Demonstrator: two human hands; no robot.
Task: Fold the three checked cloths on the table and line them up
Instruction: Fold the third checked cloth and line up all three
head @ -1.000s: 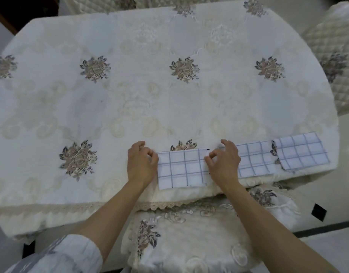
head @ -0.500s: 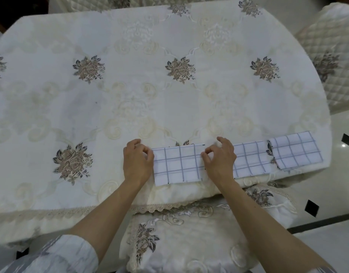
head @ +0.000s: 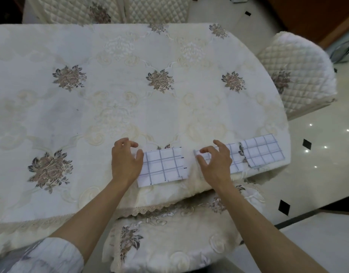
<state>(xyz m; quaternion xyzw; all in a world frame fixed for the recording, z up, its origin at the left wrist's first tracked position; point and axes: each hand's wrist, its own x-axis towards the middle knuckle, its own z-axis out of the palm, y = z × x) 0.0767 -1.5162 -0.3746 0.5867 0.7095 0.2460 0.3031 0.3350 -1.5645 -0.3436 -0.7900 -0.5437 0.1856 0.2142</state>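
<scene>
Head view: left hand (head: 126,162), loosely curled, touches left cloth (head: 162,166); right hand (head: 216,163) seemingly pinches middle cloth (head: 235,161).

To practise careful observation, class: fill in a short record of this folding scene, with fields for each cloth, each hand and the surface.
Left cloth: folded, flat, near the table's front edge, a gap to the middle one
Middle cloth: folded, partly under the right hand
Right cloth: folded, untouched, near the table's right edge
Left hand: at the left cloth's left edge, fingers loosely curled
Right hand: pinches the middle cloth's left end
Table: cream floral tablecloth
</scene>
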